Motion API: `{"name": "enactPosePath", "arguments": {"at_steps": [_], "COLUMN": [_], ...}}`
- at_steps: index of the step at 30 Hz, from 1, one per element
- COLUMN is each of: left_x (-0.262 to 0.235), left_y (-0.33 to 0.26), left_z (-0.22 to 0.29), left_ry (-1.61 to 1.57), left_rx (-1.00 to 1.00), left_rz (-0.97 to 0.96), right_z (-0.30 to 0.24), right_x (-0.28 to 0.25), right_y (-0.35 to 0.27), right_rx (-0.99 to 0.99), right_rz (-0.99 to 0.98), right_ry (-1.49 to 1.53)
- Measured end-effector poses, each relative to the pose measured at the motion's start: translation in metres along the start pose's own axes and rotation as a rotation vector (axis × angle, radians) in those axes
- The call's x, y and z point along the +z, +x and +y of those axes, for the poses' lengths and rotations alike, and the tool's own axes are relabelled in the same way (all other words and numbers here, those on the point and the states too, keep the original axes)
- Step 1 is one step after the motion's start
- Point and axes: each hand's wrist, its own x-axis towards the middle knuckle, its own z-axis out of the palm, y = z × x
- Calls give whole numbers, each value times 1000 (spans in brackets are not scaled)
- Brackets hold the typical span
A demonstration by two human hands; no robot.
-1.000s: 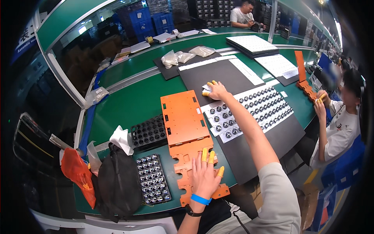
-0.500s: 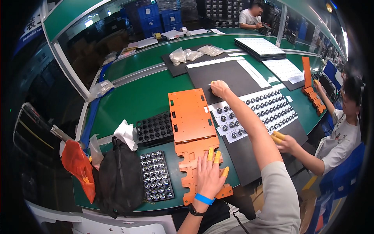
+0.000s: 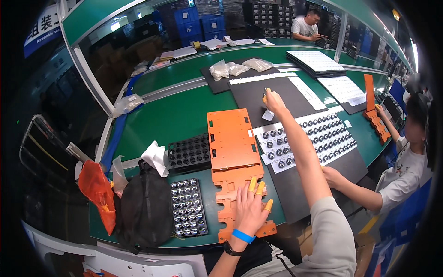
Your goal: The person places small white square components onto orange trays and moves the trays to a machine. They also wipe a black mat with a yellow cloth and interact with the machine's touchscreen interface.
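Note:
My left hand (image 3: 251,211) lies with spread fingers on the slotted lower part of an orange fixture (image 3: 232,138). Yellow covers sit on several of its fingertips. Reaching far across, my right hand (image 3: 274,102) is closed above a black board (image 3: 249,98). Something small pokes from its fingertips, too small to name. Just below that hand is a small white piece (image 3: 268,115); I cannot tell if it touches the board. Under my right forearm, a white sheet (image 3: 278,165) carries rows of round black parts (image 3: 323,134).
Left of the fixture are a black tray (image 3: 189,154), a tray of shiny round parts (image 3: 188,207), a black bag (image 3: 145,207) and an orange bag (image 3: 97,194). A co-worker's arm (image 3: 353,187) reaches in from the right. Plastic bags (image 3: 237,69) lie at the back.
My right hand has lifted a little away from the board, and the small white piece now shows below it. The co-worker's hand has moved left, partly behind my forearm. My left hand stays put.

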Motion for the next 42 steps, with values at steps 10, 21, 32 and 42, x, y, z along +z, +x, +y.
{"name": "enactPosePath", "arguments": {"at_steps": [10, 21, 32, 42], "left_x": [2, -65, -21, -27], "left_y": [2, 54, 63, 47], "left_z": [4, 12, -10, -9], "left_ry": [-266, -2125, -2224, -2004], "left_rx": [-37, -394, -748, -694], "left_rz": [165, 211, 113, 176], "right_z": [-75, -206, -180, -12], "right_x": [-110, -198, -209, -69], "right_y": [-10, -199, -197, -52], "right_rx": [-180, -905, -638, -158], "right_rz": [-95, -407, -642, -288], "right_ry": [293, -49, 46, -126]}}
